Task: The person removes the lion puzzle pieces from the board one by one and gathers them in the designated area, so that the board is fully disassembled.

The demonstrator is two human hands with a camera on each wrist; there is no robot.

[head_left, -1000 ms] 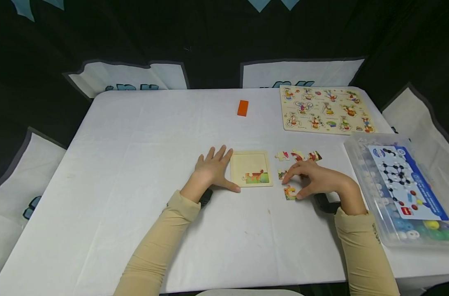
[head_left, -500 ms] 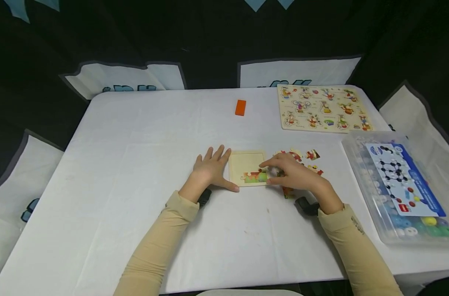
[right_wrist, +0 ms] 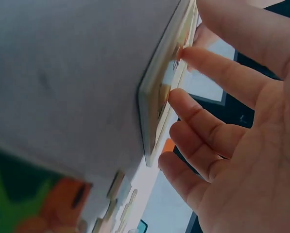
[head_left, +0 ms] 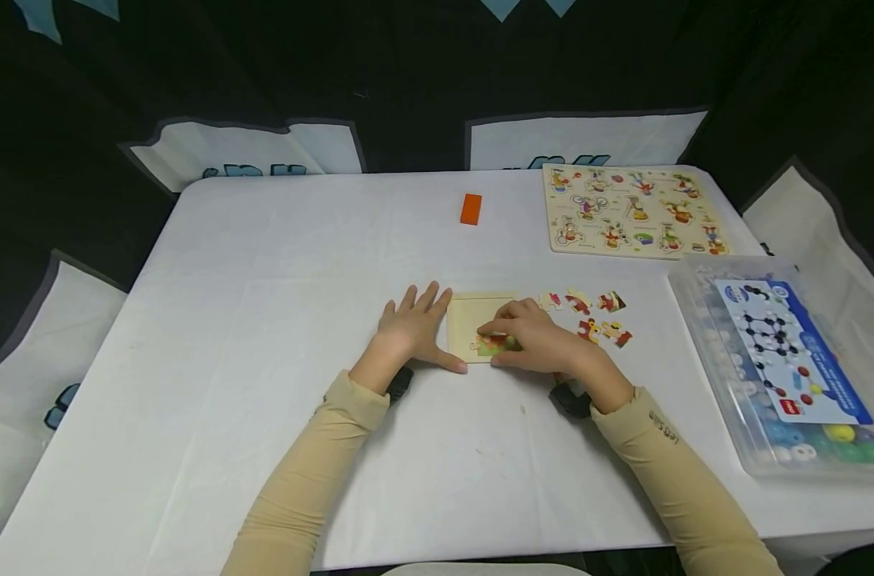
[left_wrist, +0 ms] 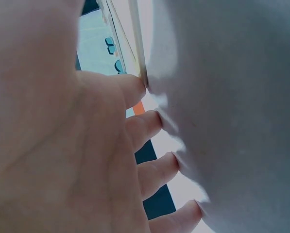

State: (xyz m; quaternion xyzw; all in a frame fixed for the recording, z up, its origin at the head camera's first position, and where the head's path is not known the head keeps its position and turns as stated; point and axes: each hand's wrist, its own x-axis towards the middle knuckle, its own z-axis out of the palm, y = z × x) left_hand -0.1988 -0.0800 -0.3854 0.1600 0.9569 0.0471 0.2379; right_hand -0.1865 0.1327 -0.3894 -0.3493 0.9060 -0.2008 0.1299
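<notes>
A small square wooden puzzle tray [head_left: 463,310] lies in the middle of the white table, with colourful pieces along its lower edge. My left hand [head_left: 410,330] lies with fingers spread at the tray's left side; in the left wrist view its fingertips rest on the cloth, one against the tray's edge. Over the tray's lower right part, my right hand [head_left: 545,340] pinches a puzzle piece [right_wrist: 177,54], mostly hidden by the fingers. Several loose puzzle pieces [head_left: 611,302] lie right of the tray, one partly under the right wrist.
At the back right lies a large wooden peg puzzle board [head_left: 624,212]. A clear plastic box [head_left: 703,360] of coloured beads, with a molecule picture card [head_left: 790,352], stands at the right edge. An orange block [head_left: 471,209] sits near the back edge.
My right hand has moved left from the loose pieces to the tray, carrying a puzzle piece. The left hand has stayed at the tray's left edge.
</notes>
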